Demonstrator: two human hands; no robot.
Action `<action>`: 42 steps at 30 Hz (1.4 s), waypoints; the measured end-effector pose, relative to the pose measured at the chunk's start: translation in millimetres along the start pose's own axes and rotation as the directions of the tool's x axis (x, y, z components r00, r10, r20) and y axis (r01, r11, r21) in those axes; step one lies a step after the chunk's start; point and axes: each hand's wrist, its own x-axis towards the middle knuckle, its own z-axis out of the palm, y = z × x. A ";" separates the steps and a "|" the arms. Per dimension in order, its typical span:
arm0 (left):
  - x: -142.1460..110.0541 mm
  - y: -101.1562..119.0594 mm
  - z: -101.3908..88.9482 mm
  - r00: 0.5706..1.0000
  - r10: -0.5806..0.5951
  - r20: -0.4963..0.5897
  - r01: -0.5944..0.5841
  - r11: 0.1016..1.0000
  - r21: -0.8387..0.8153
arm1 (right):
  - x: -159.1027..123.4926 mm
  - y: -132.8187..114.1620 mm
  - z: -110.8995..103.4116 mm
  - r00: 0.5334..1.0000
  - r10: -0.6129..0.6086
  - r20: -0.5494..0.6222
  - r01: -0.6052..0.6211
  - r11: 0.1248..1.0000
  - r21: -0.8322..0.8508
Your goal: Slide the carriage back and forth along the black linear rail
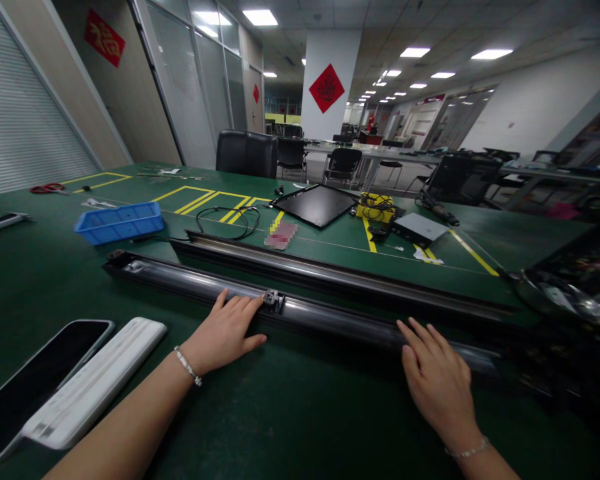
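Observation:
A long black-and-silver metal rail (pixel 300 315) lies across the green work table in front of me. My left hand (pixel 225 331) rests on it, fingertips beside a small metal clip (pixel 274 301) on the rail, with the thumb along its near side. My right hand (pixel 433 377) touches the rail's near edge further right, fingers spread. Neither hand visibly grips the rail. A second, similar rail (pixel 330 270) lies parallel just behind it, out of reach of my fingers.
At lower left lie a black-screened tablet (pixel 30 390) and a white strip (pixel 95 381). Further back are a blue plastic tray (pixel 119 223), a black cable (pixel 229 221), a black panel (pixel 316 205), a yellow-bound cable bundle (pixel 376 207) and a grey box (pixel 413 228). Dark equipment (pixel 565 297) sits at right.

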 end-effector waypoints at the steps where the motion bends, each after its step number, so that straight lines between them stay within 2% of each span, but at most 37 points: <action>1: 0.2 0.4 -0.8 1.000 -0.003 0.000 0.003 1.000 0.000 | 0.2 -0.1 -0.3 1.000 -0.001 0.000 0.001 1.000 0.001; 42: 3.0 0.8 3.5 0.999 -0.052 0.012 0.052 0.998 -0.023 | 0.0 -2.1 -2.4 1.000 -0.010 0.002 0.011 1.000 -0.020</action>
